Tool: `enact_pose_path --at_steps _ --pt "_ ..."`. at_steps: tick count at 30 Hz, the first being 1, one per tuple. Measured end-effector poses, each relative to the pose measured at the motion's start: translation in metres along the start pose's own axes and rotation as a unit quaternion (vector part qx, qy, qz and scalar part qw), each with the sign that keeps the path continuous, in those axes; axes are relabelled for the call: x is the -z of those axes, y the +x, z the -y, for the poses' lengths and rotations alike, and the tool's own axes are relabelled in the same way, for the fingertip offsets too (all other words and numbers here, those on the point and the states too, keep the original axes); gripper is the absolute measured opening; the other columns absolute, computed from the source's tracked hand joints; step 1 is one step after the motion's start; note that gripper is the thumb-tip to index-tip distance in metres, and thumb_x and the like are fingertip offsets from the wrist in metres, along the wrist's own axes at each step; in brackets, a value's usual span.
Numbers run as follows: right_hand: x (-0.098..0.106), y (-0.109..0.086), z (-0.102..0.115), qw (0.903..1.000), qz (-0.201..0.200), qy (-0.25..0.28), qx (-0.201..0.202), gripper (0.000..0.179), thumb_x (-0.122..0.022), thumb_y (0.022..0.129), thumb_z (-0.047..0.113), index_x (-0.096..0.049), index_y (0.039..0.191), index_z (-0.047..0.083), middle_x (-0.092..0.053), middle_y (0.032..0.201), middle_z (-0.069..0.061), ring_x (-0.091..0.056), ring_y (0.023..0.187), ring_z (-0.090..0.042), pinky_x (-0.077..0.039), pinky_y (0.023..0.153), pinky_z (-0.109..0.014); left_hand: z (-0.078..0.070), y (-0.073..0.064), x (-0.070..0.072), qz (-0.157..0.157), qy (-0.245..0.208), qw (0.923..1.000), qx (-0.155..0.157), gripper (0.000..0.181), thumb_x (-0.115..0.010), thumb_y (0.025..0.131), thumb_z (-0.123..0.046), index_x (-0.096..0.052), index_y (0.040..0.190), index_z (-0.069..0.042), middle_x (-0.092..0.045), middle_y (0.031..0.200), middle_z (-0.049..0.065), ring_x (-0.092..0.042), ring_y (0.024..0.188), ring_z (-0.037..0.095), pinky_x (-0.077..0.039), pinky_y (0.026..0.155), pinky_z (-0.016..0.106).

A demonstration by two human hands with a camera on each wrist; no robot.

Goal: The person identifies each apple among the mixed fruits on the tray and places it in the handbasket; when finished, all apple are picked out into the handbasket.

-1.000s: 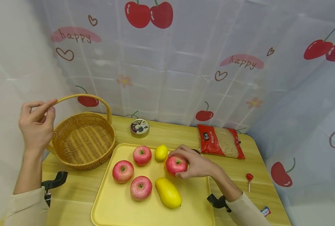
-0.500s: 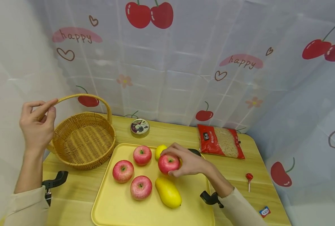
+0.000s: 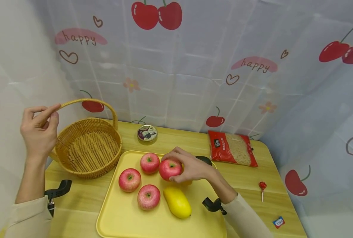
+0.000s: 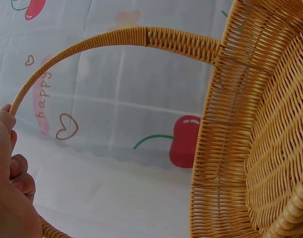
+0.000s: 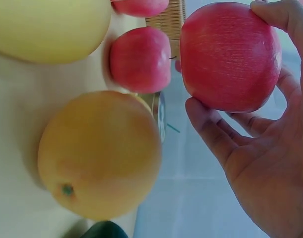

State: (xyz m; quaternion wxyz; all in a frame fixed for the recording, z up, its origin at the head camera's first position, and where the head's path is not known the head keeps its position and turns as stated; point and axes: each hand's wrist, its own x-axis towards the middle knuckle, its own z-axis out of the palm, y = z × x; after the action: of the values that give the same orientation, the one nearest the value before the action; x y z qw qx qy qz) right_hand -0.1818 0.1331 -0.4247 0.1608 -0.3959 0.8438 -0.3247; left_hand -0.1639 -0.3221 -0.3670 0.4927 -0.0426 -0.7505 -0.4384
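Note:
My left hand (image 3: 40,132) grips the handle (image 3: 87,100) of a wicker basket (image 3: 88,172) at the left; the basket's inside shows no contents. Between the thumb and fingers of my right hand (image 3: 192,167) is a red apple (image 3: 169,170), lifted above the yellow tray (image 3: 116,219). In the right wrist view this apple (image 5: 230,57) hangs clear of a round orange-yellow fruit (image 5: 99,153) on the tray. Three more apples lie at the tray's left: one at the back (image 3: 150,163), one leftmost (image 3: 129,180), one nearer me (image 3: 148,197).
A yellow mango (image 3: 177,203) lies mid-tray. A dark green object (image 3: 204,160) shows behind my right wrist. A round tin (image 3: 147,134) stands behind the tray. On the right are a red food bag (image 3: 233,148), a lollipop (image 3: 262,186) and a small packet (image 3: 279,222).
My right hand has carried the apple leftward and slightly away from me. The lemon seen earlier is now hidden behind the hand and apple. My left hand and the basket stay put.

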Motion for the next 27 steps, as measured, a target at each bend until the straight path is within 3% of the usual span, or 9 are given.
enact_pose_path --at_steps 27 --pt "-0.016 0.034 0.013 0.9992 0.000 -0.019 0.035 0.060 -0.078 0.078 0.050 -0.057 0.134 0.041 -0.048 0.122 0.012 -0.052 0.108 -0.007 -0.051 0.090 -0.028 0.000 -0.002 0.001 0.000 -0.004 1.0000 0.000 0.022 -0.059 0.096 0.001 -0.076 0.110 0.004 -0.049 0.106 -0.020 -0.042 0.070 -0.005 -0.036 0.064 0.004"
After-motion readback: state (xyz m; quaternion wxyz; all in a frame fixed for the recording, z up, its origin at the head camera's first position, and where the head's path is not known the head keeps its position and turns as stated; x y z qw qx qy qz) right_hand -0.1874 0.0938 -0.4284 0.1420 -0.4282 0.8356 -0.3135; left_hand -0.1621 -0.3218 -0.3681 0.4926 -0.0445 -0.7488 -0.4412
